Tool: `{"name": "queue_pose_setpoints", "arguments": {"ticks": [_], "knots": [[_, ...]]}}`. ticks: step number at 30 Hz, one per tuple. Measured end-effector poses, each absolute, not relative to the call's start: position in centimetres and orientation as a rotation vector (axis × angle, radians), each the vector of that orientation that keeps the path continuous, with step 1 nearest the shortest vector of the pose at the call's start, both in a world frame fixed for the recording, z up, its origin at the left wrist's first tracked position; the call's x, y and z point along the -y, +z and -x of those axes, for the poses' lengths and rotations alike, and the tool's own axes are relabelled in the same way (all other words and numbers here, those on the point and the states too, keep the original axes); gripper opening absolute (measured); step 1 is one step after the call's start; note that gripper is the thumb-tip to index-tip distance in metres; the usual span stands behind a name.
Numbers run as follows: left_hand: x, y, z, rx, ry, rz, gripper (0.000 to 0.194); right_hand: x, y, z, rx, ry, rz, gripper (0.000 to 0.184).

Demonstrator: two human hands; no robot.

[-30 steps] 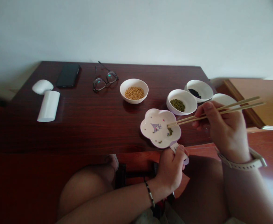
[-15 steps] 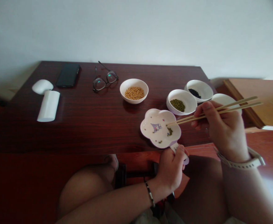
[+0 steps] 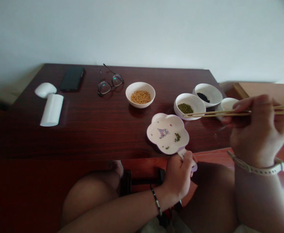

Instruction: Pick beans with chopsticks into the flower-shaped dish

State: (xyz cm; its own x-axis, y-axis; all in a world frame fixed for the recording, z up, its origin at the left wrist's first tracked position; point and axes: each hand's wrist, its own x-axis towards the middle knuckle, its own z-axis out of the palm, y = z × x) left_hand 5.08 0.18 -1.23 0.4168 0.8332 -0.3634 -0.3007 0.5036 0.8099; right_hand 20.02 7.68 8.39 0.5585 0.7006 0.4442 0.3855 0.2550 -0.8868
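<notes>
My right hand (image 3: pixel 260 129) holds a pair of wooden chopsticks (image 3: pixel 216 113) level, their tips over the near rim of a white bowl (image 3: pixel 197 103) of mung beans (image 3: pixel 185 108). I cannot tell whether the tips grip anything. My left hand (image 3: pixel 177 176) grips the handle of a white flower-shaped dish (image 3: pixel 156 136), which has a cartoon print and a few mung beans (image 3: pixel 177 137). Another white bowl (image 3: pixel 213 92) holds black beans (image 3: pixel 203 97), and a further one (image 3: pixel 226 103) is partly hidden behind my right hand. Soybeans (image 3: pixel 140 97) fill a white bowl (image 3: pixel 140 84).
All of this stands on a dark reddish wooden table (image 3: pixel 108 129). Glasses (image 3: pixel 110 84), a black phone (image 3: pixel 71 78), a white rounded object (image 3: pixel 45 90) and a white cylinder (image 3: pixel 51 110) lie toward the far left. A wooden board (image 3: pixel 263 89) lies beyond the right edge.
My right hand has moved to the right, and the chopsticks have swung from above the flower-shaped dish to the mung bean bowl's rim. My left hand has stayed on the handle.
</notes>
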Motion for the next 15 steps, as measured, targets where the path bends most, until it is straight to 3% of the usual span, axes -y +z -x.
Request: {"name": "queue_pose_setpoints", "arguments": {"ticks": [4,8,15], "knots": [[-0.3,-0.9,-4.9,-0.85,0.792,-0.74,0.044,-8.6,8.1,-20.7,1.007,0.028,1.276,0.038],[-0.4,-0.8,-4.9,-0.864,0.791,-0.752,0.044,-8.2,8.3,-20.0,1.035,0.055,1.315,0.04],[-0.4,-0.9,-5.1,-0.84,0.802,-0.726,0.043,-6.9,7.8,-18.2,1.241,0.691,1.366,0.039]]}}
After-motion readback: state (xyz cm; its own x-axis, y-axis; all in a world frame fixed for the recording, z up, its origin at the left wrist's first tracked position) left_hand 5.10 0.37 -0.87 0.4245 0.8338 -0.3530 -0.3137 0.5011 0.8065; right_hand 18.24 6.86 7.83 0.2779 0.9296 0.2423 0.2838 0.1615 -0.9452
